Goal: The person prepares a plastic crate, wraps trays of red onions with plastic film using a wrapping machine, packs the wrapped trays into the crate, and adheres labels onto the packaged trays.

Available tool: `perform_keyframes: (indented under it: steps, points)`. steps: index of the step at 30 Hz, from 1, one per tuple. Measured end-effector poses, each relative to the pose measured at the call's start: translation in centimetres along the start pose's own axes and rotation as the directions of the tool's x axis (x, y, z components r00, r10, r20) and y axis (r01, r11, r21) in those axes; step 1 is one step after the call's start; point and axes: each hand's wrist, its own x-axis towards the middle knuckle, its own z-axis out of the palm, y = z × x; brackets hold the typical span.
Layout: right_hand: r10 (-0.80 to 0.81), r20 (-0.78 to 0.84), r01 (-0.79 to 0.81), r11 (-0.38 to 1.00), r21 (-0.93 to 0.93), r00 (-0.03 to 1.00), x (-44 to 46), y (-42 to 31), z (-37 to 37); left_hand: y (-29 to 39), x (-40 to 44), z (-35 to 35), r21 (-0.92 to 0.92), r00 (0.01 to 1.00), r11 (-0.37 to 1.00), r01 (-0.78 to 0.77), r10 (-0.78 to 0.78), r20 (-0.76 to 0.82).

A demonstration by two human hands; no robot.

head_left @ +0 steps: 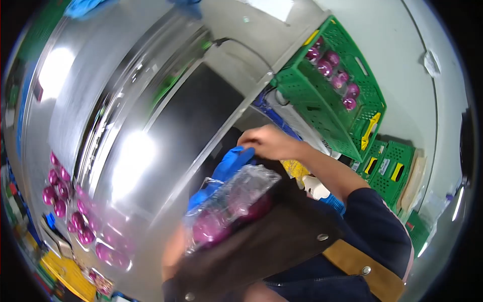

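Clear plastic is wrapping a few purple onions, and that pack (231,209) is sitting near, around the middle, right in front of the person's dark apron (271,241). The left hand (224,171) is wearing a blue glove and touching the pack, but plastic is covering part of it, so yeah, can't really tell how its fingers are gripping. The right hand (266,142) is going bare, fingers curling closed right at the end of that glove; what exactly they're pinching isn't showing. Left of the hands, a dark panel (196,105) is lying beside the shiny steel. Over on the near left, more onions (78,220) are sitting in clear packs. On the far right, a green crate (314,108) is holding packed onions (337,75), with a yellow handle (371,132) showing, and other green crates (385,183) are sitting nearer.
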Motion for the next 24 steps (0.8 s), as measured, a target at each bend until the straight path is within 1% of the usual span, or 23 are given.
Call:
perform_keyframes:
  steps: [1, 2, 4, 5, 6, 8, 9, 10, 11, 12, 13, 14, 15, 16, 17, 18, 20, 21, 22, 24]
  points:
    - [0.067, 0.031, -0.074, 0.952, 0.296, 0.997, -1.8, -0.7, -2.2, 1.0, 0.2, 1.5, 0.074, 0.999, 0.997, -0.024, 0.021, 0.042]
    - [0.118, 0.066, -0.134, 0.814, 0.565, 0.991, -3.9, -2.1, -4.4, 1.8, 0.6, 3.0, 0.163, 0.994, 0.985, -0.058, 0.043, 0.097]
    - [0.074, 0.146, -0.115, 0.948, 0.297, 0.986, -5.8, -5.3, -5.4, 3.1, 1.6, 6.2, 0.363, 0.971, 0.916, -0.169, 0.093, 0.218]
    - [-0.019, 0.072, -0.008, 0.935, 0.355, 0.997, -6.2, -5.2, -4.2, 3.6, 2.3, 7.8, 0.491, 0.945, 0.829, -0.270, 0.129, 0.302]
    - [-0.110, -0.006, 0.103, 0.911, 0.400, 0.994, -6.4, -4.4, -2.8, 3.9, 2.9, 9.4, 0.595, 0.905, 0.705, -0.385, 0.161, 0.395]
    - [0.040, -0.158, 0.060, 0.813, 0.579, 0.987, -6.3, 0.2, -1.0, 4.3, 4.1, 12.4, 0.695, 0.792, 0.393, -0.603, 0.189, 0.580]
    - [0.107, -0.097, -0.010, 0.721, 0.693, 0.990, -6.7, 1.8, -1.6, 4.3, 4.8, 13.6, 0.694, 0.739, 0.259, -0.672, 0.178, 0.650]
    - [0.242, -0.208, -0.034, 0.725, 0.688, 0.948, -8.2, 2.5, -2.1, 4.4, 5.7, 14.6, 0.682, 0.700, 0.154, -0.715, 0.158, 0.697]
    - [0.365, -0.311, -0.058, 0.724, 0.687, 0.877, -9.9, 2.4, -3.5, 4.2, 6.6, 15.3, 0.702, 0.722, 0.171, -0.691, 0.121, 0.681]
    - [0.586, -0.244, -0.260, 0.644, 0.720, 0.773, -11.0, 6.1, -3.8, 3.9, 7.5, 15.7, 0.733, 0.755, 0.195, -0.651, 0.076, 0.651]
    - [0.684, -0.379, -0.086, 0.542, 0.836, 0.624, -12.2, 9.1, -4.7, 3.2, 8.4, 15.3, 0.752, 0.856, 0.508, -0.421, -0.052, 0.514]
    - [0.750, -0.501, 0.164, 0.481, 0.861, 0.433, -13.5, 12.1, -5.6, 2.5, 9.2, 14.9, 0.669, 0.918, 0.734, -0.116, -0.177, 0.354]
    - [0.774, -0.590, 0.384, 0.485, 0.786, 0.229, -14.7, 15.0, -6.5, 2.6, 9.7, 15.8, 0.531, 0.902, 0.847, 0.033, -0.254, 0.350]
    - [0.768, -0.627, 0.485, 0.501, 0.717, 0.132, -16.5, 16.5, -9.0, 2.5, 10.2, 16.6, 0.369, 0.875, 0.910, 0.190, -0.327, 0.357]
    - [0.754, -0.656, 0.571, 0.525, 0.631, 0.033, -18.3, 18.1, -11.4, 2.0, 10.4, 17.2, 0.406, 0.887, 0.896, 0.181, -0.327, 0.326]
    - [0.701, -0.713, 0.641, 0.553, 0.531, -0.014, -20.3, 21.9, -12.7, 1.5, 10.4, 18.0, 0.435, 0.887, 0.881, 0.185, -0.340, 0.311]
    - [0.655, -0.717, 0.647, 0.658, 0.386, -0.238, -23.2, 28.3, -15.8, 0.9, 10.8, 19.1, 0.493, 0.891, 0.848, 0.194, -0.362, 0.273]
    - [0.655, -0.677, 0.625, 0.692, 0.361, -0.335, -24.4, 31.1, -17.0, 0.6, 11.6, 18.7, 0.504, 0.846, 0.806, 0.310, -0.476, 0.241]
    - [0.650, -0.630, 0.600, 0.724, 0.341, -0.426, -25.4, 33.7, -17.9, 0.5, 12.0, 19.1, 0.529, 0.831, 0.793, 0.302, -0.491, 0.262]
    - [0.610, -0.573, 0.444, 0.792, 0.419, -0.548, -27.2, 37.9, -18.9, 0.4, 12.7, 20.3, 0.574, 0.799, 0.767, 0.289, -0.523, 0.297]
